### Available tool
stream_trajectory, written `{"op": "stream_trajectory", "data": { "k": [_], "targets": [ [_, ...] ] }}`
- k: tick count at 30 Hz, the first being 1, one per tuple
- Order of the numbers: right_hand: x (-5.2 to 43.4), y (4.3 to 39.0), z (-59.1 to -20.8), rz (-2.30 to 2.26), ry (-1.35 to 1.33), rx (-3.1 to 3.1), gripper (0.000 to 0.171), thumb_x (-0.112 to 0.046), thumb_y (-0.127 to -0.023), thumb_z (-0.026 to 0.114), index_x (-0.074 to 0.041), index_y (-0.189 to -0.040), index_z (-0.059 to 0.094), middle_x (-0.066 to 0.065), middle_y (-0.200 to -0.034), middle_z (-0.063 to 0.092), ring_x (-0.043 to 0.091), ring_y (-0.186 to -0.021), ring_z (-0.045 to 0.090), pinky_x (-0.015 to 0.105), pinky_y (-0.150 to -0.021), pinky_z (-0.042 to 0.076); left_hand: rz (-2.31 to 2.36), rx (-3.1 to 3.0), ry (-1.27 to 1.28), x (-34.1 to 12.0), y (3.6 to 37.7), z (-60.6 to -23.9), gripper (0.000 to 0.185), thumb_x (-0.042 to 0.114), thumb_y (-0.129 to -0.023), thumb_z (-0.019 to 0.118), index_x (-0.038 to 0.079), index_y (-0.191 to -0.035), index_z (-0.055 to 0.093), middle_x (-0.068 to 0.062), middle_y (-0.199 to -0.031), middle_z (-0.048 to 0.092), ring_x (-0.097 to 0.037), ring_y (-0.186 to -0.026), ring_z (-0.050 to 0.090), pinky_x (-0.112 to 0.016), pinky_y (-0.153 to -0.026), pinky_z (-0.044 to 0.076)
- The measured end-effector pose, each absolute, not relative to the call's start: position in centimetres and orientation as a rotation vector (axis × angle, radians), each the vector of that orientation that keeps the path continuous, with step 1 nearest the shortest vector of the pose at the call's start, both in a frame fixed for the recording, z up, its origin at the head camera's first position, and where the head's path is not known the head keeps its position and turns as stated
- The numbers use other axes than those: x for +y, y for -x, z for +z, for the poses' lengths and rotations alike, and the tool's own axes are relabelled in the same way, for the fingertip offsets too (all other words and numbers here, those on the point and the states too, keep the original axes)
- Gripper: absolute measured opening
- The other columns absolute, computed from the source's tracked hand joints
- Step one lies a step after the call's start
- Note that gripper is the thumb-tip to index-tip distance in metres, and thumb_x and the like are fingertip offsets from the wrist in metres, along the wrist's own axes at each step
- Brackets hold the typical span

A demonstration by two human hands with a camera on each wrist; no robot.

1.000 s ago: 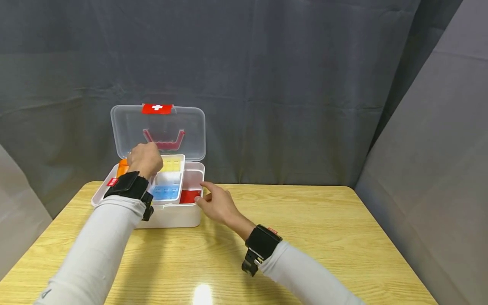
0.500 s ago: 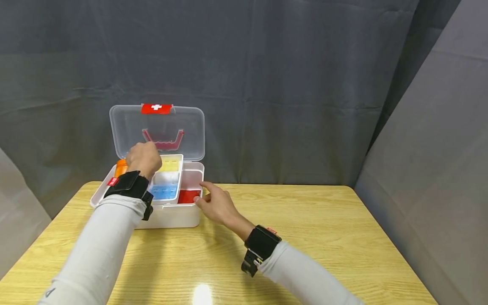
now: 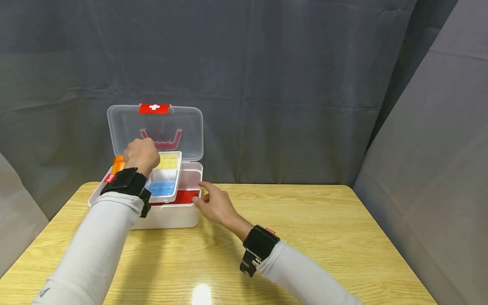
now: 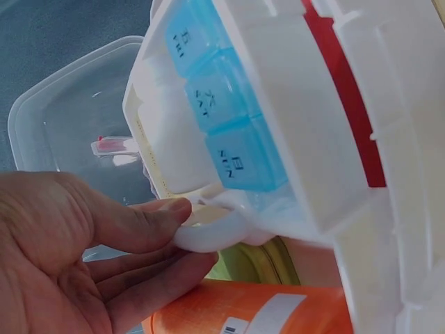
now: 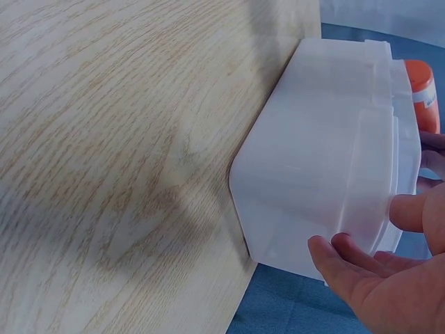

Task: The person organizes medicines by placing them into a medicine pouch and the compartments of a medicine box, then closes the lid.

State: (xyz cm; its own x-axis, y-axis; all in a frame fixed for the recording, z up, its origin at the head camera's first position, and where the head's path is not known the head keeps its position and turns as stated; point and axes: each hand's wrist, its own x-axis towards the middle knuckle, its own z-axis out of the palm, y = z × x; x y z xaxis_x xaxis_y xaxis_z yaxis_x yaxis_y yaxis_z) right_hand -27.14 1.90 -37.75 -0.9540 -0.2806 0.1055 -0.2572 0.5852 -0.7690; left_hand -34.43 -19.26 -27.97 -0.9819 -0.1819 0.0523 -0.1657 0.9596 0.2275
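Observation:
A white first-aid box [image 3: 167, 218] stands on the table with its clear lid raised. My left hand [image 3: 141, 156] pinches the small white handle [image 4: 212, 236] of its inner tray [image 3: 164, 199]. This tray is tilted, its right part raised above the box. Inside it are a blue pill organizer [image 4: 247, 156] with day labels and a yellow one [image 3: 169, 161]. My right hand [image 3: 219, 206] holds the box's right end, thumb at the rim and fingers against the outer wall [image 5: 299, 153]. Something red [image 3: 187, 197] lies in the box below the tray.
An orange bottle [image 4: 250, 309] with a white label stands in the box's left part, beside a green item [image 4: 240, 268]. The upright lid [image 3: 192, 123] carries a red handle [image 3: 167, 145]. Behind the wooden table [image 3: 305, 237] hangs a dark grey curtain [image 3: 289, 84].
My left hand has risen slightly and shifted left, lifting the tray with it. More of the red thing shows under the tray. My right hand stays at the box's right end.

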Motion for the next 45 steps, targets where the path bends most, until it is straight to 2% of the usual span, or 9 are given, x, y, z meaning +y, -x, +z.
{"op": "stream_trajectory", "data": {
  "k": [8,20,37,45],
  "targets": [
    [1.8,27.1,-37.7,-1.347,0.47,2.771,0.054,-0.022,-0.098,0.065,-0.009,-0.148,0.049,0.011,-0.109,0.075,0.018,-0.093,0.072,0.028,-0.076,0.058,-0.298,-3.046,-0.288,-19.5,34.4,-27.4,0.039,0.009,-0.091,0.059,-0.013,-0.123,0.06,-0.035,-0.118,0.059,-0.046,-0.099,0.057,-0.057,-0.09,0.053],
    [2.0,27.1,-37.8,-1.342,0.477,2.791,0.053,-0.022,-0.098,0.066,-0.009,-0.147,0.051,0.01,-0.105,0.076,0.017,-0.09,0.072,0.026,-0.074,0.056,-0.297,-3.067,-0.291,-20.4,34.5,-28.2,0.039,0.008,-0.09,0.058,-0.014,-0.121,0.059,-0.036,-0.118,0.059,-0.046,-0.098,0.057,-0.056,-0.086,0.054],
    [1.8,26.9,-37.6,-1.303,0.502,2.817,0.053,-0.021,-0.098,0.065,-0.006,-0.147,0.049,0.01,-0.104,0.076,0.015,-0.087,0.071,0.025,-0.073,0.055,-0.31,-3.062,-0.302,-21.5,34.2,-28.4,0.037,0.011,-0.091,0.063,-0.016,-0.117,0.06,-0.033,-0.105,0.059,-0.045,-0.09,0.055,-0.056,-0.084,0.055],
    [1.8,26.9,-37.6,-1.288,0.495,2.832,0.053,-0.021,-0.098,0.065,-0.007,-0.147,0.049,0.009,-0.103,0.076,0.015,-0.085,0.07,0.025,-0.073,0.055,-0.285,-3.073,-0.309,-21.2,34.1,-27.6,0.038,0.013,-0.091,0.063,-0.016,-0.115,0.06,-0.033,-0.104,0.06,-0.045,-0.089,0.056,-0.055,-0.085,0.055]
  ]
}}
